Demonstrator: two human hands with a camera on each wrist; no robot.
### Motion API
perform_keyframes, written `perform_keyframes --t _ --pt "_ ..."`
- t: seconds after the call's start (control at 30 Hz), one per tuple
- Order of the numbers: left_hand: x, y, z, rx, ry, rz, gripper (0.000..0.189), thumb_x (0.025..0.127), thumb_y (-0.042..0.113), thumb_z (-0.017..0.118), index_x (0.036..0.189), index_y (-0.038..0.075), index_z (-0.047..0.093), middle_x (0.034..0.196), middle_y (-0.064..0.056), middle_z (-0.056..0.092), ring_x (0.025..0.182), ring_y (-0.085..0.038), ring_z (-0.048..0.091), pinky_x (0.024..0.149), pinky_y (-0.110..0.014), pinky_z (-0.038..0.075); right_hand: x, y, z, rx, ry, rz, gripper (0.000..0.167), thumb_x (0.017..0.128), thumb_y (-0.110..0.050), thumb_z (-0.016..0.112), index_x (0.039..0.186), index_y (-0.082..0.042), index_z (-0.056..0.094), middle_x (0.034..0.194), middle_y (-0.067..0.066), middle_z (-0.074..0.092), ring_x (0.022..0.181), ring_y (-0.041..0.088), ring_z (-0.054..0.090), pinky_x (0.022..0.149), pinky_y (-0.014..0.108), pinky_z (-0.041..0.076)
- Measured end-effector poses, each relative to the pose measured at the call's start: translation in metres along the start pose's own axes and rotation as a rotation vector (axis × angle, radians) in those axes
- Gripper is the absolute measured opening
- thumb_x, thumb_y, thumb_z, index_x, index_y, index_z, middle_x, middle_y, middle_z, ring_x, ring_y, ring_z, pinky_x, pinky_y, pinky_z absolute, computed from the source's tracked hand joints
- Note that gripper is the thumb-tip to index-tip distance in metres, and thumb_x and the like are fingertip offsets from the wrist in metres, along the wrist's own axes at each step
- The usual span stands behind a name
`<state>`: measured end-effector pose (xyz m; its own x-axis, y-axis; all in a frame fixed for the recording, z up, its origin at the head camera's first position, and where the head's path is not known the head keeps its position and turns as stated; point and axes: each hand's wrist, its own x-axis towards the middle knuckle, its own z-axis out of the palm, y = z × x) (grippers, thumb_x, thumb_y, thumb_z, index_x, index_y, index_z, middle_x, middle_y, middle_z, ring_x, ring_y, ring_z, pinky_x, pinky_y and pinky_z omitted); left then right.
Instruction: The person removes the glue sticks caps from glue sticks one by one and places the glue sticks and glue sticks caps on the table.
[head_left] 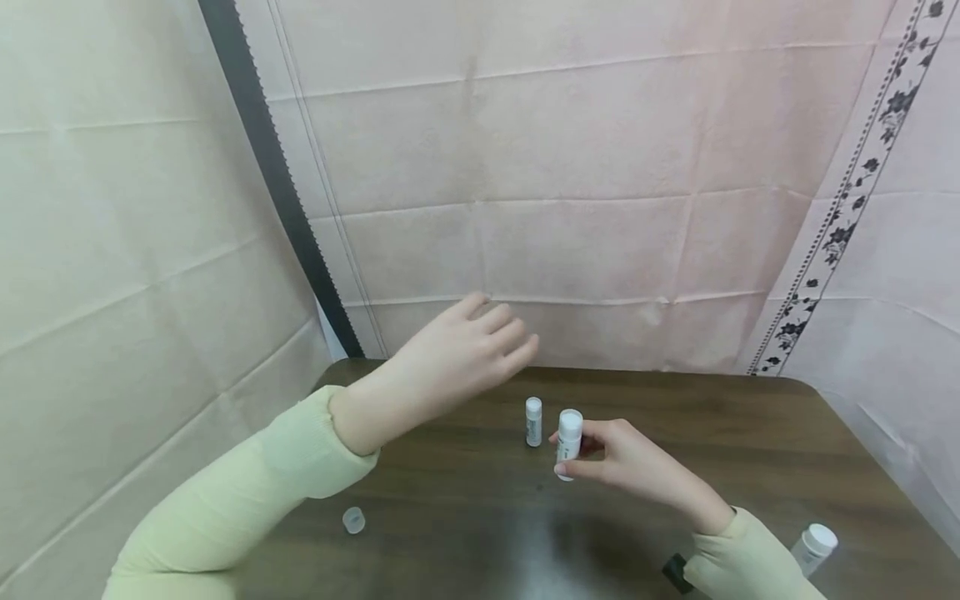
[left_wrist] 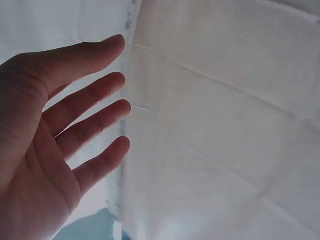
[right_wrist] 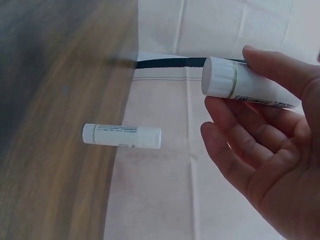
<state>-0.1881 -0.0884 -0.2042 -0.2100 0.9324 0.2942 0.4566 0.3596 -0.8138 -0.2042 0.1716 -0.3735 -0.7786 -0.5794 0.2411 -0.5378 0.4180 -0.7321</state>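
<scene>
My right hand [head_left: 622, 454] grips a thick white glue stick [head_left: 570, 433], thumb on one side and fingers on the other. It is held upright in the head view. In the right wrist view, small print and a thin gold ring show on this glue stick [right_wrist: 250, 85]. Just left of it, a slimmer white glue stick [head_left: 533, 423] stands upright on the table; its printed label [right_wrist: 117, 135] shows in the right wrist view. My left hand [head_left: 468, 346] is raised in front of the cloth backdrop, its fingers apart and slightly bent, holding nothing.
On the brown wooden table [head_left: 450, 492], a small whitish translucent round piece [head_left: 353, 520] lies at the left. A white bottle [head_left: 814, 547] stands at the right, partly behind the sleeve. A small dark object [head_left: 677, 573] lies beside the right cuff. Pale cloth [head_left: 585, 167] hangs around the table.
</scene>
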Motion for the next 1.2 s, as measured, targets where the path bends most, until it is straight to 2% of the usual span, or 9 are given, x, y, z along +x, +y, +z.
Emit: perform_keyframes --t 0.17,0.33,0.5,0.67,0.9,1.07,1.2 --pt "0.020 0.009 -0.015 0.115 0.011 0.077 0.025 0.091 0.008 0.068 0.114 0.017 0.066 0.104 0.003 0.069 0.096 -0.019 0.061 0.090 -0.035 0.046 0.002 -0.005 -0.002 -0.027 -0.010 -0.020 0.014 0.090 -0.038 0.076 0.099 -0.031 0.068 0.089 -0.014 0.072 0.086 0.011 0.069 0.075 0.028 0.053" --pt "0.031 0.031 -0.011 0.164 0.005 0.166 0.020 0.093 0.009 0.063 0.107 0.023 0.068 0.103 0.006 0.069 0.098 -0.018 0.061 0.090 -0.035 0.045 0.002 -0.007 -0.002 -0.008 -0.023 -0.025 0.013 0.090 -0.036 0.077 0.096 -0.028 0.068 0.091 -0.013 0.071 0.088 0.009 0.069 0.077 0.029 0.055" --pt "0.030 0.055 0.000 0.219 -0.041 0.286 0.020 0.098 0.016 0.056 0.109 0.026 0.070 0.109 0.006 0.070 0.107 -0.018 0.061 0.093 -0.036 0.045 0.003 -0.012 0.001 -0.006 -0.054 -0.041 0.012 0.091 -0.037 0.075 0.094 -0.026 0.071 0.088 -0.013 0.072 0.084 0.009 0.067 0.075 0.029 0.054" --pt "0.025 0.069 0.008 0.296 -0.065 0.400 0.024 0.099 0.020 0.051 0.115 0.026 0.067 0.112 0.008 0.068 0.112 -0.018 0.059 0.098 -0.039 0.044 -0.001 -0.018 0.003 -0.014 -0.062 -0.036 0.011 0.090 -0.038 0.076 0.095 -0.028 0.073 0.088 -0.016 0.072 0.082 0.007 0.067 0.073 0.027 0.054" --pt "0.024 0.077 0.009 0.335 -0.074 0.456 0.026 0.098 0.017 0.048 0.112 0.027 0.068 0.109 0.008 0.068 0.109 -0.018 0.060 0.098 -0.039 0.044 -0.006 -0.022 0.005 -0.020 -0.067 -0.087 0.006 0.090 -0.030 0.078 0.093 -0.033 0.073 0.087 -0.017 0.072 0.079 0.005 0.066 0.073 0.026 0.055" --pt "0.023 0.084 0.009 0.295 -0.070 0.455 0.027 0.095 0.019 0.050 0.109 0.022 0.072 0.106 0.005 0.071 0.102 -0.018 0.064 0.096 -0.038 0.045 -0.006 -0.022 0.007 -0.042 -0.048 -0.126 0.011 0.088 -0.022 0.080 0.090 -0.030 0.073 0.083 -0.018 0.070 0.074 0.003 0.061 0.069 0.026 0.054" --pt "0.025 0.086 0.008 0.272 -0.105 0.447 0.025 0.094 0.019 0.052 0.106 0.024 0.073 0.099 0.006 0.070 0.095 -0.014 0.064 0.097 -0.037 0.045 -0.005 -0.020 0.008 -0.049 -0.048 -0.134 0.011 0.086 -0.021 0.080 0.087 -0.028 0.073 0.081 -0.019 0.069 0.072 0.001 0.059 0.067 0.025 0.053"
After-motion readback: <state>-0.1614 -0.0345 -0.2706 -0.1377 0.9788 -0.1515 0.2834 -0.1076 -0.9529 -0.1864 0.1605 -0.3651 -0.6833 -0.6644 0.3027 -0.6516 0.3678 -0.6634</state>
